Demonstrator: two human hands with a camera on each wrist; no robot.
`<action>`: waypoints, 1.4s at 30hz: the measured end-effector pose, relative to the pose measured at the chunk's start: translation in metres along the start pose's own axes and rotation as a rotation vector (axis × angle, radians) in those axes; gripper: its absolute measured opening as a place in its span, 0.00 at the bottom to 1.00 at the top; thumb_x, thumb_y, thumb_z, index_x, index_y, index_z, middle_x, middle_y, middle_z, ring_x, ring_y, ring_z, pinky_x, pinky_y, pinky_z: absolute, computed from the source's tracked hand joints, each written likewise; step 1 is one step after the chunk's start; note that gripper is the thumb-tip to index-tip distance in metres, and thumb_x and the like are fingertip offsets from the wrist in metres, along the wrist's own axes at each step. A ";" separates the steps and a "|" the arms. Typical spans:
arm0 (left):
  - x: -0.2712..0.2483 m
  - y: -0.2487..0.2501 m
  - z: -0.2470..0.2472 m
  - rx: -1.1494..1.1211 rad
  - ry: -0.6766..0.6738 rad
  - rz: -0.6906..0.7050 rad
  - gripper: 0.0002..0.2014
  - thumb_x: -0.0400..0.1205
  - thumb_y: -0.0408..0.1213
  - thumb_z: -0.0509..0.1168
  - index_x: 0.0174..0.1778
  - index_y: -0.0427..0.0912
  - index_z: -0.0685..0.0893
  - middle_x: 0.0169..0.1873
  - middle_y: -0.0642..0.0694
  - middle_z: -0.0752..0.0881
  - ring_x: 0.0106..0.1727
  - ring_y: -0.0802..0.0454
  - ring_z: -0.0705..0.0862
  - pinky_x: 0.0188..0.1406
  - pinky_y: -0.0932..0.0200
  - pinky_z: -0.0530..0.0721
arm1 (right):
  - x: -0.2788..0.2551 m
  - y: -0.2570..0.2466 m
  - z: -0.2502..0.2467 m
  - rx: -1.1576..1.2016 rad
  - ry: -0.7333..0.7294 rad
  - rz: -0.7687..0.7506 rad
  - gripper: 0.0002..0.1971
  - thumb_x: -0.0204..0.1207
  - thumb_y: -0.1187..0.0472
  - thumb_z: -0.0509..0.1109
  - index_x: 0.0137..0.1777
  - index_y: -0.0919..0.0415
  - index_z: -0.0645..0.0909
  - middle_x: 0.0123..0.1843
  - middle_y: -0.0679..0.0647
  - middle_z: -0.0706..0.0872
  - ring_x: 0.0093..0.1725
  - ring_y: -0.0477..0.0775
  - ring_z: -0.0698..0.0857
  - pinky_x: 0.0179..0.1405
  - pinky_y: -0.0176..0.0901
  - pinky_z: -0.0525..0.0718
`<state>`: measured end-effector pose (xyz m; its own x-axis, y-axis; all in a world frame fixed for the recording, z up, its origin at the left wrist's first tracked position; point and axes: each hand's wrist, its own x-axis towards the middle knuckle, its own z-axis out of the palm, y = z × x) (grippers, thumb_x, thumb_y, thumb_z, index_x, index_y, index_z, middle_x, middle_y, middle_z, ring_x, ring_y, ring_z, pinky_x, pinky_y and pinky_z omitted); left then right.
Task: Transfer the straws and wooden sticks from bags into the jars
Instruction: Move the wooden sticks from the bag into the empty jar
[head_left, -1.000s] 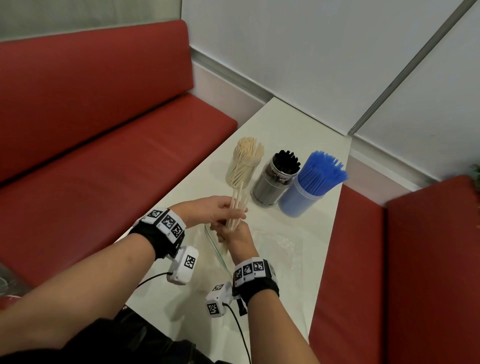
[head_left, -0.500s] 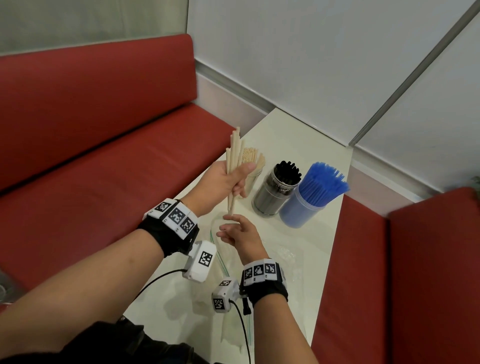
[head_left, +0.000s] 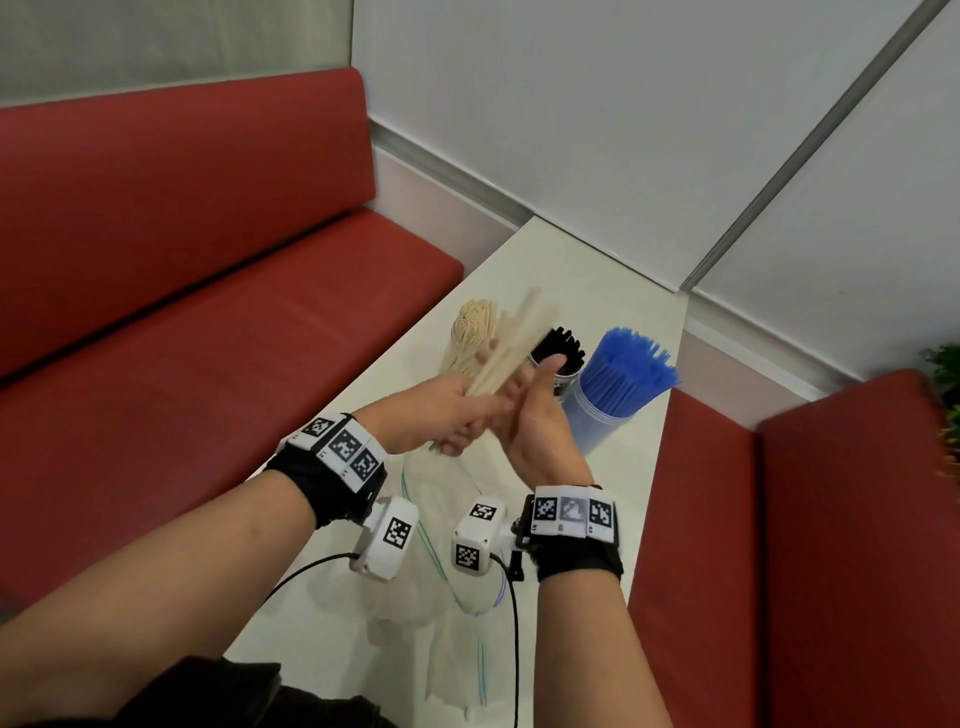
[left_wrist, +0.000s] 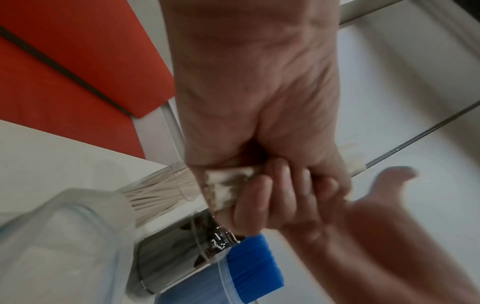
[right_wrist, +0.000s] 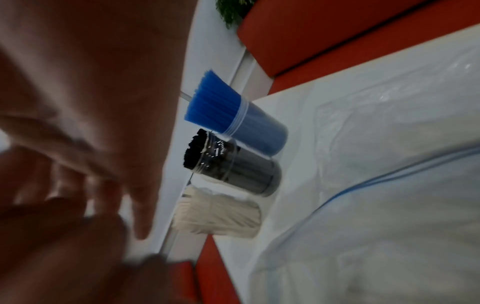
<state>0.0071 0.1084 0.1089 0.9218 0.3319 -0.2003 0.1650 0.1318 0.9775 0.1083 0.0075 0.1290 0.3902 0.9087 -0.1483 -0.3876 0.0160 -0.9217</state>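
My left hand (head_left: 447, 410) grips a bundle of wooden sticks (head_left: 511, 345) that slants up and to the right, in front of the jars. In the left wrist view the fist (left_wrist: 259, 185) wraps the bundle's lower ends (left_wrist: 228, 185). My right hand (head_left: 535, 415) is open, its palm against the left fingers and its thumb up beside the bundle. Behind the hands stand three jars: one of wooden sticks (head_left: 470, 338), one of black straws (head_left: 563, 348), one of blue straws (head_left: 623, 384). Motion blurs the bundle's tips.
Clear zip bags (head_left: 447, 525) lie crumpled on the white table (head_left: 597, 291) under my wrists. Red bench seats (head_left: 208, 364) flank the table on both sides. A white wall closes the far end. A green plant (head_left: 948, 374) shows at the right edge.
My left hand lifted the sticks out of the bag, held them upright, then tilted them right towards the jars. My right hand let go, rose and now lies open against the left hand.
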 end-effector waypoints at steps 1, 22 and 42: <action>0.000 -0.002 0.000 0.026 -0.095 -0.074 0.22 0.82 0.46 0.71 0.23 0.50 0.74 0.18 0.51 0.68 0.17 0.55 0.63 0.19 0.63 0.63 | 0.000 -0.009 0.001 0.051 -0.042 -0.068 0.43 0.70 0.27 0.46 0.77 0.55 0.74 0.67 0.54 0.88 0.72 0.55 0.84 0.74 0.54 0.80; 0.025 -0.052 -0.018 -0.439 0.181 -0.388 0.12 0.91 0.45 0.59 0.49 0.40 0.77 0.22 0.49 0.73 0.18 0.59 0.61 0.13 0.67 0.58 | 0.018 -0.073 -0.019 -0.737 -0.124 0.151 0.09 0.78 0.62 0.77 0.48 0.70 0.88 0.38 0.61 0.91 0.33 0.53 0.89 0.34 0.38 0.87; 0.029 -0.131 0.015 1.494 -0.642 -0.323 0.07 0.88 0.39 0.64 0.60 0.53 0.78 0.58 0.42 0.80 0.57 0.42 0.77 0.57 0.51 0.75 | 0.185 -0.045 -0.043 -1.100 0.410 0.007 0.08 0.82 0.62 0.70 0.51 0.70 0.84 0.43 0.65 0.91 0.38 0.56 0.92 0.49 0.49 0.90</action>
<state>0.0176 0.0871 -0.0239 0.7070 0.0066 -0.7072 0.1855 -0.9667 0.1765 0.2342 0.1570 0.1276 0.7083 0.7021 -0.0739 0.4615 -0.5396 -0.7041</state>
